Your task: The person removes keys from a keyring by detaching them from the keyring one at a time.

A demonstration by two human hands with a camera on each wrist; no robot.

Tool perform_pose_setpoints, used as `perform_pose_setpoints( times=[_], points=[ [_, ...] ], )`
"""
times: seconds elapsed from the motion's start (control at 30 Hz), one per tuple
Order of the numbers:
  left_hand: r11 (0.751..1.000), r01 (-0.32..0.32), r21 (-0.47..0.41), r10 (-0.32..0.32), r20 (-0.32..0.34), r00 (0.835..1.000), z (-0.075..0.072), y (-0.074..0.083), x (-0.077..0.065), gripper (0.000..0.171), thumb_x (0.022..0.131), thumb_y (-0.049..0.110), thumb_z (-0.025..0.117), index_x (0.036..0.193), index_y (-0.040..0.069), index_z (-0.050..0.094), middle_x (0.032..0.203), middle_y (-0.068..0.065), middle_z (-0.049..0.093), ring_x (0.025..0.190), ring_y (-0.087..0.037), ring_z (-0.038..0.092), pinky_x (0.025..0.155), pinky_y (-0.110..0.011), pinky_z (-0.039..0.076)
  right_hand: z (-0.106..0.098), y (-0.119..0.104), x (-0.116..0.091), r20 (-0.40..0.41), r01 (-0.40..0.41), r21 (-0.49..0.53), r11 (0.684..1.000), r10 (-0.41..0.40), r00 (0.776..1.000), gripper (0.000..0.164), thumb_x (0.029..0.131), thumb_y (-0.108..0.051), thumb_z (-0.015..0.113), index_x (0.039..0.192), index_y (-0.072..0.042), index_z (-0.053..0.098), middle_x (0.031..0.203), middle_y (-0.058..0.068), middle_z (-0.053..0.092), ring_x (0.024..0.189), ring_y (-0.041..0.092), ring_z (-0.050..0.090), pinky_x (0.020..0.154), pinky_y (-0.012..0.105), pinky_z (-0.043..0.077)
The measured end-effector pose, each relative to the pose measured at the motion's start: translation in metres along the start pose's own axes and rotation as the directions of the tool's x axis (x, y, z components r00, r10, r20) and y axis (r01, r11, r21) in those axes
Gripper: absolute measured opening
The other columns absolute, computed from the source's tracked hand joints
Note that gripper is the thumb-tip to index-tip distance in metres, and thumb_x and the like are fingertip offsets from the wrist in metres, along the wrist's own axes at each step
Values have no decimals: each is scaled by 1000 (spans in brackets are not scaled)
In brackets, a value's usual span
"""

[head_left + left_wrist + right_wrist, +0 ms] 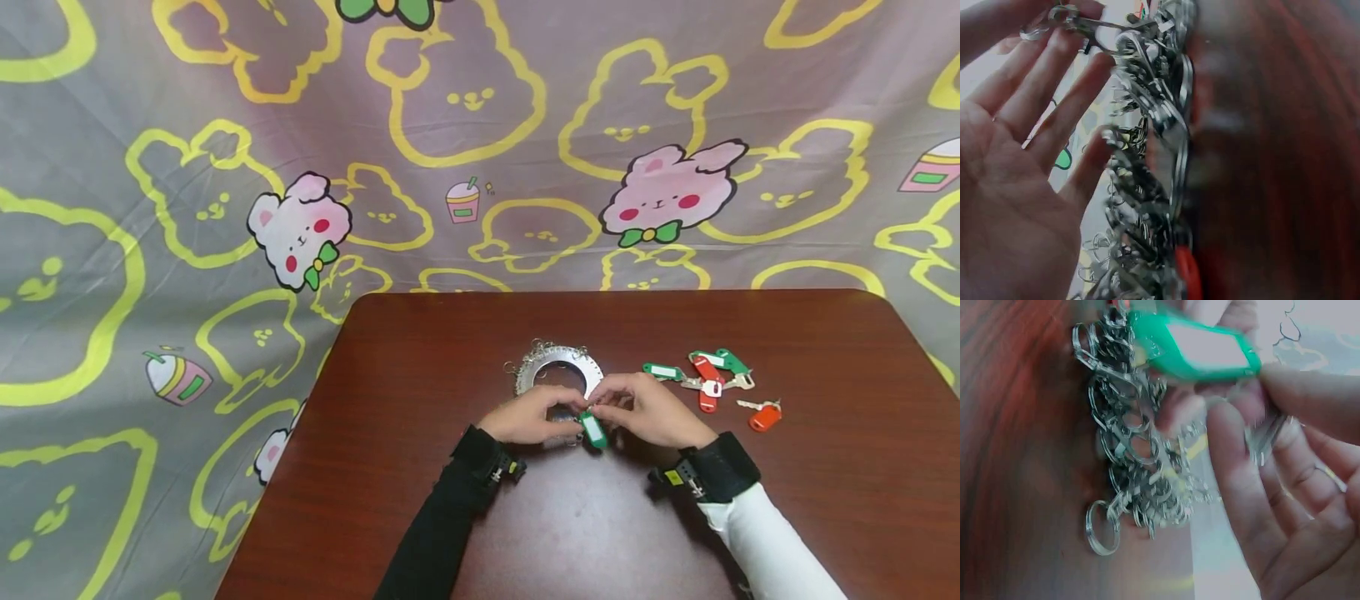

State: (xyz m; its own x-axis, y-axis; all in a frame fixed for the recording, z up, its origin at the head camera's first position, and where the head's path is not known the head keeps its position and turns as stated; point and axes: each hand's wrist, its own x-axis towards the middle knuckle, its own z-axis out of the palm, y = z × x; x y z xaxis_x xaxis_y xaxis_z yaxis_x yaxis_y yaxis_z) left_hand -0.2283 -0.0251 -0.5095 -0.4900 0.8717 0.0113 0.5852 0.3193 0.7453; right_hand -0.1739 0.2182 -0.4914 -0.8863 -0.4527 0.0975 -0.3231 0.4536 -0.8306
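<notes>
A silvery hoop [536,360] edged with many small metal rings and clips lies on the table. My left hand [525,415] is at its near side, thumb and fingertips pinching a small metal clasp [1065,15] of the hoop. Right beside it, my right hand [648,410] pinches the end of a green key tag [1204,353] with a white label. The tag hangs between the two hands in the head view. A metal key [1266,439] shows partly among the right fingers. Loose split rings [1102,528] dangle along the hoop close to both hands.
To the right lie several tagged keys: a green tag [663,372], a red tag [706,368], another green tag [733,361] and an orange-red tag [765,417]. The brown table [420,350] ends at the back against a cartoon-printed cloth [540,100].
</notes>
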Motion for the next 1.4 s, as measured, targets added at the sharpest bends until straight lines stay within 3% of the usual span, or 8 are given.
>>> perform_pose_setpoints(
  times=[0.23,0.43,0.57,0.8,0.97,1.13,1.3,1.4],
  points=[
    [999,25,26,-21,-155,988,6,-4,3,14,106,27,62,106,17,73,94,8,67,81,0,52,75,-16,45,-2,5,1,79,-94,30,995,91,993,9,101,-9,66,110,-12,68,97,8,69,83,22,71,74,40,61],
    [996,65,-63,-79,-265,961,9,-5,6,18,104,25,65,92,14,72,85,6,67,79,0,57,74,-19,48,9,6,5,-24,-9,-104,995,7,1000,29,102,0,59,126,-14,69,119,2,73,105,20,69,91,44,58],
    [990,103,-97,-129,-332,934,10,-5,8,22,103,28,66,85,16,72,84,8,70,79,0,60,74,-19,49,17,4,8,-77,19,-152,988,-31,997,26,99,-14,70,126,-15,69,109,-1,76,95,13,71,81,34,58],
    [990,101,-98,-123,-265,956,9,-4,8,15,102,28,68,97,14,64,89,7,71,85,1,61,81,-20,48,17,7,8,-137,29,-180,983,-55,989,14,91,-12,80,103,-18,79,91,-8,76,79,2,68,69,25,56],
    [997,28,-69,-41,-187,982,7,-6,4,34,98,19,74,121,14,50,95,6,72,88,0,64,93,-22,48,2,12,3,76,-45,76,996,39,996,21,102,-8,65,122,-8,73,111,10,74,86,18,72,72,33,61],
    [999,-19,42,26,-173,985,8,-6,4,30,100,21,72,122,17,52,105,6,68,100,0,62,90,-21,50,-3,19,3,225,-161,304,939,94,970,26,110,-5,47,129,3,61,114,24,61,83,29,68,72,45,62],
    [998,11,62,2,-207,978,9,-6,6,18,103,21,66,116,17,55,105,3,68,97,-2,62,84,-18,49,6,19,7,203,-202,361,910,135,970,28,109,-6,38,126,7,57,101,25,57,81,26,60,65,47,61],
    [997,31,76,-14,-217,976,9,-5,6,16,105,21,64,118,15,58,107,2,69,97,-3,62,83,-17,49,11,15,7,101,-174,220,960,156,983,30,110,-15,45,130,1,61,106,21,64,85,23,63,68,41,60]
  ],
)
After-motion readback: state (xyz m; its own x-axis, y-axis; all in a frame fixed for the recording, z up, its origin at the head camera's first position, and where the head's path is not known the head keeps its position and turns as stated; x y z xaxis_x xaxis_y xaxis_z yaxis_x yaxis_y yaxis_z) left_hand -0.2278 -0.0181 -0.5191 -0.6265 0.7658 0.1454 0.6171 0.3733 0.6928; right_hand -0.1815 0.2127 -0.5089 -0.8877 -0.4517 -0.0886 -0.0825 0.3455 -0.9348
